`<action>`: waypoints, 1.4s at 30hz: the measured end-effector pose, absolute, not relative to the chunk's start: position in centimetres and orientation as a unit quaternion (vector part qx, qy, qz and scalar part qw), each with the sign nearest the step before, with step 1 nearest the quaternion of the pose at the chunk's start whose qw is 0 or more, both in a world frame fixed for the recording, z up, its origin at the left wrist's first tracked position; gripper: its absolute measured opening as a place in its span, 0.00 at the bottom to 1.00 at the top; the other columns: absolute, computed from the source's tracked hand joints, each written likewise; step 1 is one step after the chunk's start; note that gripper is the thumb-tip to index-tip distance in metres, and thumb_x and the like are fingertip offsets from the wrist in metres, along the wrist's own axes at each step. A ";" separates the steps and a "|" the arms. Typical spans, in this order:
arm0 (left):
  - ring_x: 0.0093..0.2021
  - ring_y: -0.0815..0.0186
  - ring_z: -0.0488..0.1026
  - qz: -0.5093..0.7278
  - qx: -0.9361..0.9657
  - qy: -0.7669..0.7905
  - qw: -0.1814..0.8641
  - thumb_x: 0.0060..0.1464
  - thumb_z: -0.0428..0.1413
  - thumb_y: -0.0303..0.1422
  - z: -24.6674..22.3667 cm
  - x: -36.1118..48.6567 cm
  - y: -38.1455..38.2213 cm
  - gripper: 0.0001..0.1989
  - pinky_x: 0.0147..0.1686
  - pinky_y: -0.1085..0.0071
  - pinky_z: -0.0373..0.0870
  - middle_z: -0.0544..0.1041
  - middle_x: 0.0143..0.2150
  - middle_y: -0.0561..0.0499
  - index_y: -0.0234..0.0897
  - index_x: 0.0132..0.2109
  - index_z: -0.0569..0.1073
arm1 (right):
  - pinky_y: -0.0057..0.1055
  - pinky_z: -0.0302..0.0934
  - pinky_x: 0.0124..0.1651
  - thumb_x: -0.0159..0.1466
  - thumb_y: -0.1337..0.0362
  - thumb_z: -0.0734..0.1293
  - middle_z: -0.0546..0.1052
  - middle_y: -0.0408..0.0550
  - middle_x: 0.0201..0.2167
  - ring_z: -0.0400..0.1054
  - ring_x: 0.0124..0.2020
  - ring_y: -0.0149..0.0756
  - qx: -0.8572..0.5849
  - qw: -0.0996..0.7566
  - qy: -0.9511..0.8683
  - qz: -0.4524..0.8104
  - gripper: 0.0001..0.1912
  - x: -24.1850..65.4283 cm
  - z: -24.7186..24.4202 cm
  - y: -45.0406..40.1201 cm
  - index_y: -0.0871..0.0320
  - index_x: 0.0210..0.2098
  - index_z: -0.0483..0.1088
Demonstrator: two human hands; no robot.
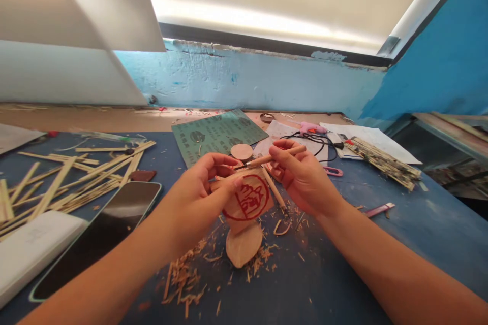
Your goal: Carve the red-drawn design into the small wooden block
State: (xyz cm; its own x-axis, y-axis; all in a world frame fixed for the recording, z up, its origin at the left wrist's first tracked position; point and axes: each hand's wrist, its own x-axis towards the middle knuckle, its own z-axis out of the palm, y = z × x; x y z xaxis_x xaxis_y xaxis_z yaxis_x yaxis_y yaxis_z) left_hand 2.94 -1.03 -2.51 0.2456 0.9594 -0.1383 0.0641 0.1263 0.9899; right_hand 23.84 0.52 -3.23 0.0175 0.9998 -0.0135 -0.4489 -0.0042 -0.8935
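My left hand (pixel 208 183) is closed on a thin wooden piece (pixel 248 198) that bears a red circular drawing. In my right hand (pixel 301 175) is a wooden-handled carving tool (pixel 284 155), pinched between the fingers, its metal tip pointing left near my left fingertips, over the top of the piece. Below the piece, a rounded wooden blank (pixel 244 245) lies on the blue table among shavings. Another wooden-handled tool (pixel 275 190) rests between my hands, and a round wooden disc (pixel 241 152) lies behind them.
At the left are wooden sticks (pixel 87 177), a phone (pixel 102 238) and a white box (pixel 36 249). Green sandpaper (pixel 213 134), a pink glue gun (pixel 312 128) and a black cable lie behind. A stick bundle (pixel 385 162) is at the right, shavings (pixel 186 279) in front.
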 end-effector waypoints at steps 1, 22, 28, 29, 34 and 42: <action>0.43 0.62 0.80 0.397 0.518 0.480 0.587 0.56 0.71 0.44 -2.2 3.0 -1.1 0.25 0.38 0.70 0.80 0.80 0.49 0.47 0.38 0.54 0.74 | 0.21 0.62 0.29 0.55 0.58 0.85 0.74 0.37 0.29 0.66 0.25 0.23 -0.377 0.608 -0.365 0.596 0.25 23.9 -3.2 0.5 0.57 0.44 0.72; 0.38 0.61 0.81 0.283 0.630 0.436 0.577 0.61 0.65 0.55 -1.5 2.1 -1.1 0.22 0.35 0.69 0.76 0.86 0.42 0.48 0.41 0.47 0.82 | 0.30 0.69 0.45 0.71 0.46 0.73 0.76 0.40 0.33 0.73 0.36 0.31 -0.357 0.582 -0.460 0.568 0.17 22.9 -4.4 -0.5 0.53 0.40 0.74; 0.48 0.53 0.81 0.296 0.653 0.439 0.542 0.69 0.55 0.54 -1.8 1.9 -1.0 0.21 0.48 0.59 0.80 0.84 0.47 0.48 0.45 0.51 0.82 | 0.33 0.70 0.51 0.73 0.47 0.71 0.78 0.42 0.35 0.74 0.40 0.34 -0.340 0.573 -0.499 0.554 0.14 22.7 -4.2 -1.0 0.51 0.41 0.75; 0.49 0.53 0.81 0.304 0.636 0.440 0.556 0.70 0.54 0.54 -1.8 2.0 -0.9 0.21 0.49 0.58 0.80 0.84 0.49 0.48 0.46 0.54 0.81 | 0.34 0.70 0.51 0.74 0.47 0.70 0.78 0.42 0.35 0.75 0.41 0.34 -0.333 0.576 -0.492 0.561 0.14 22.7 -4.1 -1.1 0.51 0.41 0.75; 0.54 0.53 0.80 0.265 0.691 0.407 0.536 0.68 0.58 0.53 -1.8 2.2 -0.8 0.19 0.53 0.61 0.79 0.84 0.52 0.48 0.44 0.50 0.82 | 0.35 0.68 0.39 0.74 0.40 0.66 0.79 0.45 0.38 0.68 0.29 0.33 -0.349 0.534 -0.520 0.567 0.21 22.7 -3.8 -1.5 0.50 0.39 0.77; 0.41 0.56 0.80 0.270 0.681 0.448 0.513 0.65 0.60 0.52 -1.9 1.5 -0.8 0.19 0.36 0.66 0.78 0.85 0.42 0.47 0.43 0.46 0.85 | 0.31 0.64 0.38 0.72 0.43 0.70 0.77 0.45 0.35 0.70 0.38 0.34 -0.388 0.570 -0.546 0.475 0.22 22.8 -3.4 -1.2 0.53 0.33 0.76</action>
State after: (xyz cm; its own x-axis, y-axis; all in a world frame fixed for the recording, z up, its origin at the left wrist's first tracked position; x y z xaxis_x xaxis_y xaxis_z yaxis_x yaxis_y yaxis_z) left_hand 1.51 -0.80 -1.91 0.4533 0.8867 -0.0914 0.3320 -0.0728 0.9405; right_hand 22.80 -1.23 -3.37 -0.0491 0.9660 0.2538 -0.1180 0.2467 -0.9619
